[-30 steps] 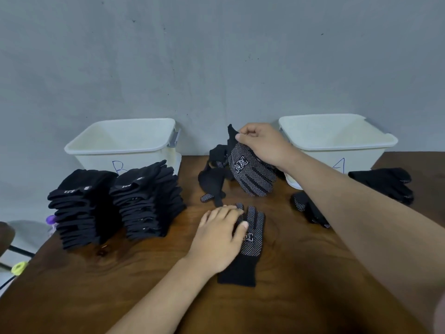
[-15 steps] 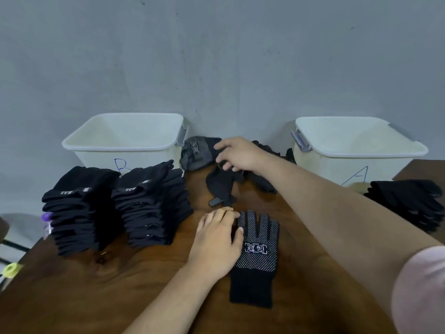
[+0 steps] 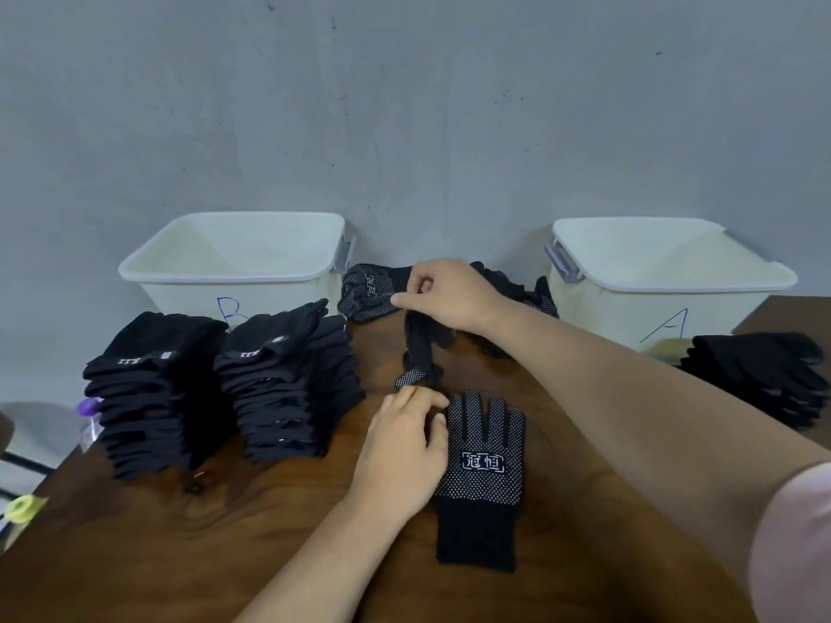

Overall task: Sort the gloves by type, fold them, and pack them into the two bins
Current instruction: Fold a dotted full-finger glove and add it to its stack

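A black dotted glove (image 3: 483,469) with a white logo lies flat, palm up, on the wooden table (image 3: 225,555). My left hand (image 3: 400,451) rests on its left edge with loosely bent fingers. My right hand (image 3: 443,294) reaches to the loose glove pile (image 3: 373,292) between the bins and pinches a dark glove (image 3: 420,353) that hangs down from it. Two tall stacks of folded black gloves (image 3: 216,384) stand at the left. Bin B (image 3: 234,263) and bin A (image 3: 665,272) are white and stand against the wall.
A smaller heap of black gloves (image 3: 760,375) lies at the right, in front of bin A. The table's left edge runs diagonally past the stacks; a purple-capped item (image 3: 87,415) and a yellow object (image 3: 22,505) sit beyond it. A grey wall is right behind the bins.
My right hand put down the dotted glove it held up, reached back to the pile and now pinches another glove. My left hand stayed on the flat glove. The camera shifted slightly.
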